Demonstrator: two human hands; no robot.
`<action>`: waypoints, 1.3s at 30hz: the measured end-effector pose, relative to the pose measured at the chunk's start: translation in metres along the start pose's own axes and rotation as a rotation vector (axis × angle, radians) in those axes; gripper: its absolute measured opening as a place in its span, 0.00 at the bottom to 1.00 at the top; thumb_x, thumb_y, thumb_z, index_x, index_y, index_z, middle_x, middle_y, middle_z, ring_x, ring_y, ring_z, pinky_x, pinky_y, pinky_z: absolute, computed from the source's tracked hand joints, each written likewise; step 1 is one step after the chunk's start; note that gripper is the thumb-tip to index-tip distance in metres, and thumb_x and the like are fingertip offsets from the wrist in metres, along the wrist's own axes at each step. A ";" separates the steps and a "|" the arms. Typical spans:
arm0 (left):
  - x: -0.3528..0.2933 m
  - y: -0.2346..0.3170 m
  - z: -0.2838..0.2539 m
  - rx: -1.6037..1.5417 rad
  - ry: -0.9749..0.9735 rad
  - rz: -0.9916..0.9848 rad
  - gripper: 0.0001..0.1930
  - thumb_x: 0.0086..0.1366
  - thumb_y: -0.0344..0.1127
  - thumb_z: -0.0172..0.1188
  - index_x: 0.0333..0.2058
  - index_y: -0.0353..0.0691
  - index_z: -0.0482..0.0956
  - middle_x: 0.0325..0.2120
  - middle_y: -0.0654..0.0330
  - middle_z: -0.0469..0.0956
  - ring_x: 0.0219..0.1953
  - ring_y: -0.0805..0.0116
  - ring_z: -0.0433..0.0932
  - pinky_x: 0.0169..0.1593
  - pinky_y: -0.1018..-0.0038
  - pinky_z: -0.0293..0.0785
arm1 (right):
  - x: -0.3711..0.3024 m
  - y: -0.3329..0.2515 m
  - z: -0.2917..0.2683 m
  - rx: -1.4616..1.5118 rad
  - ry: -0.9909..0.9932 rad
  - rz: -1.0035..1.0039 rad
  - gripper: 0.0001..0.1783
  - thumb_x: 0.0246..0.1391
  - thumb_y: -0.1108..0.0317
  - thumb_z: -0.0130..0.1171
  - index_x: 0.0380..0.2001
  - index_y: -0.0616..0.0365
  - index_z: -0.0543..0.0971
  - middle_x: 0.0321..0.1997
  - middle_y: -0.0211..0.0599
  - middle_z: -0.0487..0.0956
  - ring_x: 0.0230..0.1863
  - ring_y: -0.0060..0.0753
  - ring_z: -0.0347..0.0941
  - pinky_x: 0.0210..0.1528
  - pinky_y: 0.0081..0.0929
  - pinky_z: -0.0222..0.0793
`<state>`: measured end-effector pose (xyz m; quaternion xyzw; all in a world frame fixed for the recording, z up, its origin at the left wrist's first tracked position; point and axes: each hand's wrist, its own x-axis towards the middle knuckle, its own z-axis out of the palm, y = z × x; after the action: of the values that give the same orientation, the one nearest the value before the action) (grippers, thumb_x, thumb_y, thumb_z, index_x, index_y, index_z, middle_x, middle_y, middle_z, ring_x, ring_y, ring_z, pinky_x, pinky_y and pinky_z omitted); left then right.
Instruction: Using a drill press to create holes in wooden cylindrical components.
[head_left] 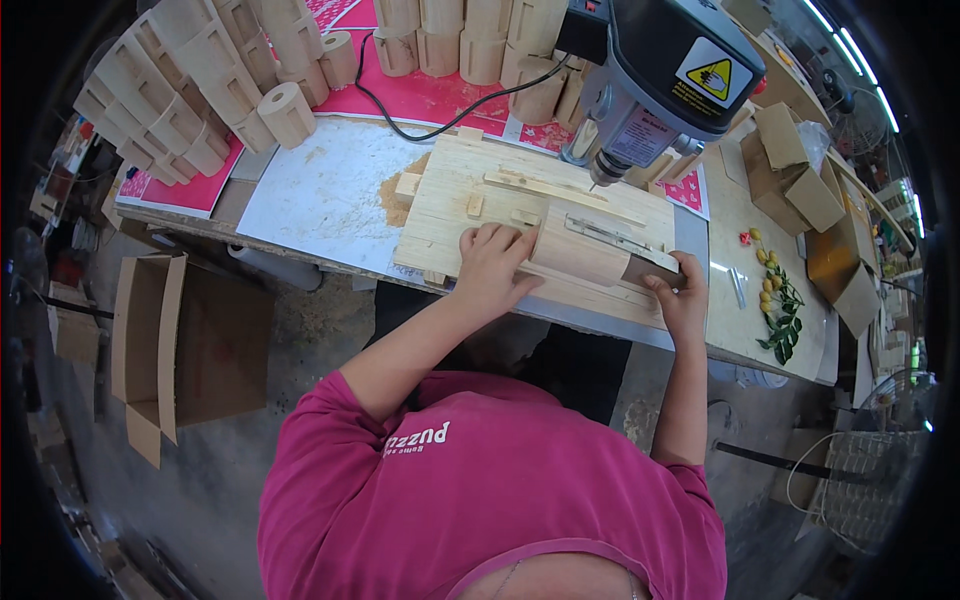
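A pale wooden cylinder [572, 252] lies on its side on a plywood jig board [440, 215]. Along its upper side runs a narrow slotted metal strip [615, 238]. My left hand [495, 262] grips the cylinder's left end, thumb on the near side and fingers on the far side. At the opposite end, my right hand [683, 300] pinches a dark flat piece [650, 274] that sits against the cylinder. Just beyond the cylinder hangs a drill press [650, 100], its thin bit [597, 186] above the board and apart from the wood.
Stacked wooden cylinders [205, 150] crowd the back left, with more along the back. A black cable [400, 130] curves across the table. Cardboard boxes stand on the floor [200, 340] and at the right [785, 150]. A sprig with yellow fruit [775, 300] lies at the right.
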<state>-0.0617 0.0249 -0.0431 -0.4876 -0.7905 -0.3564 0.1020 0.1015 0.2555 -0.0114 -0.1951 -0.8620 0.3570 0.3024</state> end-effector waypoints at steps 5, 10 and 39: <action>-0.003 -0.005 0.001 -0.037 0.034 -0.016 0.33 0.38 0.44 0.68 0.46 0.38 0.71 0.34 0.59 0.71 0.41 0.60 0.66 0.47 0.63 0.53 | -0.007 0.000 -0.001 0.034 -0.046 0.092 0.17 0.34 0.82 0.63 0.32 0.61 0.71 0.29 0.30 0.69 0.33 0.24 0.65 0.37 0.19 0.62; -0.035 0.002 -0.018 -0.052 -0.026 0.055 0.31 0.37 0.44 0.68 0.42 0.38 0.72 0.32 0.59 0.69 0.38 0.60 0.66 0.46 0.63 0.54 | -0.028 -0.012 -0.008 0.319 -0.191 0.171 0.15 0.37 0.85 0.60 0.31 0.60 0.72 0.30 0.26 0.68 0.34 0.19 0.64 0.39 0.14 0.60; -0.126 0.006 -0.178 0.023 -0.025 0.056 0.30 0.30 0.32 0.70 0.38 0.33 0.71 0.19 0.61 0.62 0.21 0.62 0.63 0.29 0.68 0.57 | 0.035 -0.075 0.184 -0.583 -0.236 -0.269 0.25 0.51 0.59 0.50 0.48 0.66 0.68 0.52 0.46 0.67 0.53 0.47 0.60 0.58 0.37 0.50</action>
<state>-0.0266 -0.1794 0.0243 -0.5127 -0.7818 -0.3382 0.1074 -0.0549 0.1326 -0.0462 -0.1150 -0.9748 0.0727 0.1765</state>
